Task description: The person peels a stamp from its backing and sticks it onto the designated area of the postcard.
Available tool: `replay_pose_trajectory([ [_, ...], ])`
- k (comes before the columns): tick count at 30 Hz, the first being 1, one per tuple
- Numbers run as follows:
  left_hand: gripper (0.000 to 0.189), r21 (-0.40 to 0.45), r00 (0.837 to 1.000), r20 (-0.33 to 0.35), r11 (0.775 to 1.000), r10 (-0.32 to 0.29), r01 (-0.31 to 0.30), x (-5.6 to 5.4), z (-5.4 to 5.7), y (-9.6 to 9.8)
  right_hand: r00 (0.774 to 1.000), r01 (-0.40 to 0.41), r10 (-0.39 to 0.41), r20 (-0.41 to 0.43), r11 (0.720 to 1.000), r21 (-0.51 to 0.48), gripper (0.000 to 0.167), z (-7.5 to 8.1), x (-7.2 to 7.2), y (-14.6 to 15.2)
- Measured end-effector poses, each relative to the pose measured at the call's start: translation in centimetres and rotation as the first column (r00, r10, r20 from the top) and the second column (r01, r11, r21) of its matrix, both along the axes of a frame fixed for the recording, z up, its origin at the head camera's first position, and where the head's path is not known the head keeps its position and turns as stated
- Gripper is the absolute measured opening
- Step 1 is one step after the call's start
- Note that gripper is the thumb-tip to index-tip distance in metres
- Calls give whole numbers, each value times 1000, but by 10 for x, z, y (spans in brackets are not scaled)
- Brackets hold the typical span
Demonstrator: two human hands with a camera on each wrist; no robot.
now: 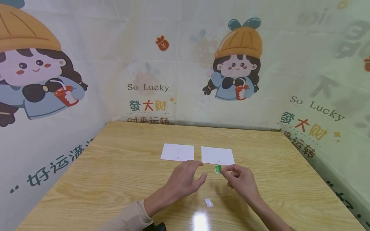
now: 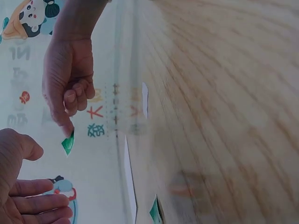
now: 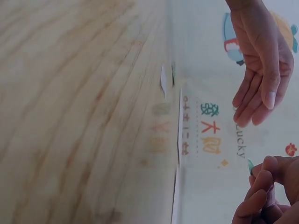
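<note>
A printed cloth point(image 1: 188, 64) hangs behind the wooden table point(image 1: 115, 179). Over the table, the left hand point(image 1: 185, 179) has its grip wide and vacant, thumb apart from the fingers; the right hand point(image 1: 242, 183) has its grip narrowed to a fingertip pinch. Beyond them, two white cards point(image 1: 218, 154) lie side by side, slightly apart. The green stamp point(image 1: 218, 169) is in the right hand's pinch, above the table. A small whitish scrap point(image 1: 209, 202) lies nearer the person.
</note>
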State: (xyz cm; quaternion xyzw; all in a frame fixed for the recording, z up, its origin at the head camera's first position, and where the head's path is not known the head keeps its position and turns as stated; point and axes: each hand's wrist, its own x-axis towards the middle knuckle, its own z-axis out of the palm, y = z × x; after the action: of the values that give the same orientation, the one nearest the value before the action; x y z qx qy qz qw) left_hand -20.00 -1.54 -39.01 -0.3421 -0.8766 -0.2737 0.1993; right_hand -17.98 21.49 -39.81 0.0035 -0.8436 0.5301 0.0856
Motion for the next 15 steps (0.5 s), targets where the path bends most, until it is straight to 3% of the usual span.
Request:
replay_pose_trajectory([
  [6,35,-9,1000,-13,1000,-5,5,-9,-4,2,998,46,-45,50,999,-21,18,-5,-10,6],
  [15,40,-12,1000,-28,1000,-10,9,-25,-13,3,996,72,-70,60,997,-23,23,-10,-19,15],
])
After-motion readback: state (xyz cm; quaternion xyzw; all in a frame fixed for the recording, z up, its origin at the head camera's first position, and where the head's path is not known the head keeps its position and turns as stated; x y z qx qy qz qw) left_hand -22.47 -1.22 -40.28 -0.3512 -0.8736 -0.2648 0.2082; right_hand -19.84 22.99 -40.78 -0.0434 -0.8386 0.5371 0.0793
